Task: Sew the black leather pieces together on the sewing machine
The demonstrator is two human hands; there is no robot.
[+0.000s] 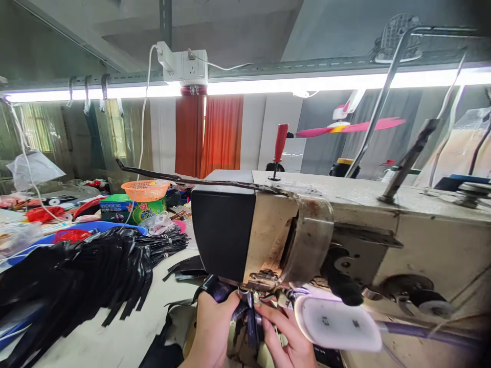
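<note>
Below the head of a sewing machine (224, 230), a shiny black strip (251, 327) of leather-like material hangs down around the needle area. My left hand (213, 327) is closed on this material, thumb pointing up near the presser foot. From the other side my right hand (286, 335) pinches the strip's edge, its fingertips close to the needle. The needle and the exact stitching point are mostly hidden by fingers and material. Beside my right hand glows a white lamp (339, 323). More black material (163, 347) lies left of my left wrist.
A large pile of black strips (88, 276) covers the table on the left, by a blue tray (125, 225). Behind are an orange basket (146, 190) and a green box (115, 208). A red-handled screwdriver (281, 143) stands upright on the machine, near a metal rod (379, 107).
</note>
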